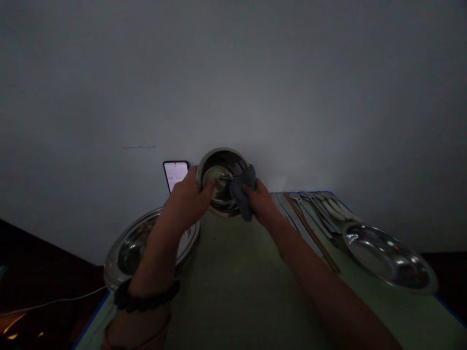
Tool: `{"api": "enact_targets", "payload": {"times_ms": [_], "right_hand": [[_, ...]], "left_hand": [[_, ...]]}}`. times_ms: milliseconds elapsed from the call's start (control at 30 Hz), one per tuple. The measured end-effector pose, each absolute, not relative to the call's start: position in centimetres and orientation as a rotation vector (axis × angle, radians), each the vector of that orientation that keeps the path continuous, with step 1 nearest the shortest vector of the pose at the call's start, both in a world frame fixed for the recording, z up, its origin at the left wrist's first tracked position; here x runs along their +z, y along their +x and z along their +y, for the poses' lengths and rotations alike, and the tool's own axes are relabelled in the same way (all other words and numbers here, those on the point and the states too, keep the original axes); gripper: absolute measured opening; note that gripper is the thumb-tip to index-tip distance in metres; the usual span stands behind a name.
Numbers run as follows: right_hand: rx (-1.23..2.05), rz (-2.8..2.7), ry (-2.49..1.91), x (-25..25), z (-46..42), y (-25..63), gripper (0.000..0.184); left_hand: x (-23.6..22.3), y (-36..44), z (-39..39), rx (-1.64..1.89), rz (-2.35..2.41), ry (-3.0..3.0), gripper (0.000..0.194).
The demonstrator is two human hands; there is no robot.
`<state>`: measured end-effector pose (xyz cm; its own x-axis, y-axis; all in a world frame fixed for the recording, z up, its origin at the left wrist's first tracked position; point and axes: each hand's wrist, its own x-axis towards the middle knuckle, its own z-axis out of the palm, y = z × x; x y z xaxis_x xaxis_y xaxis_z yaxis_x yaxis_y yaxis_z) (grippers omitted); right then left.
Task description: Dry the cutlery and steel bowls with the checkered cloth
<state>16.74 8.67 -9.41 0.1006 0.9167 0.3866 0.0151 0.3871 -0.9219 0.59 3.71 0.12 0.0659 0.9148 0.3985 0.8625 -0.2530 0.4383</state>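
A round metal bowl [222,206] is held up above the table, its open side tilted toward me. My left hand [189,197] grips the bowl's left rim, thumb inside and fingers behind the wall. A dark grey checked cloth [241,194] hangs over the right rim. My right hand [258,197] is closed on the cloth and presses it against the bowl's right side. The fingers behind the bowl and cloth are hidden.
A wide metal basin [113,262] stands left, partly behind my forearm. A lit phone [176,172] leans against the wall. To the right, knives, chopsticks [310,228], spoons and forks lie in a row beside a shallow metal dish [390,257] on the green table [233,291].
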Motion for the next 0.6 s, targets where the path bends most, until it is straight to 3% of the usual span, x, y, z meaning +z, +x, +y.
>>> {"api": "enact_targets", "payload": {"times_ms": [167,300,433,600], "right_hand": [[0.536,-1.988,-1.032,-5.3,6.7,19.6,0.016],[0.331,-2.151,-1.058,-4.0,5.7,19.5,0.013],[0.309,-1.886,-1.092,-4.8,6.1,19.1,0.020],[0.418,-1.273,-1.171,-7.1,6.8,16.6,0.029]], "left_hand": [[0.0,0.1,3.5,0.598,1.845,2.351,0.043],[-0.7,0.7,3.7,0.263,1.795,2.404,0.042],[-0.5,0.2,4.2,0.489,1.767,2.497,0.047],[-0.4,-0.2,4.7,1.059,1.847,2.288,0.044]]}}
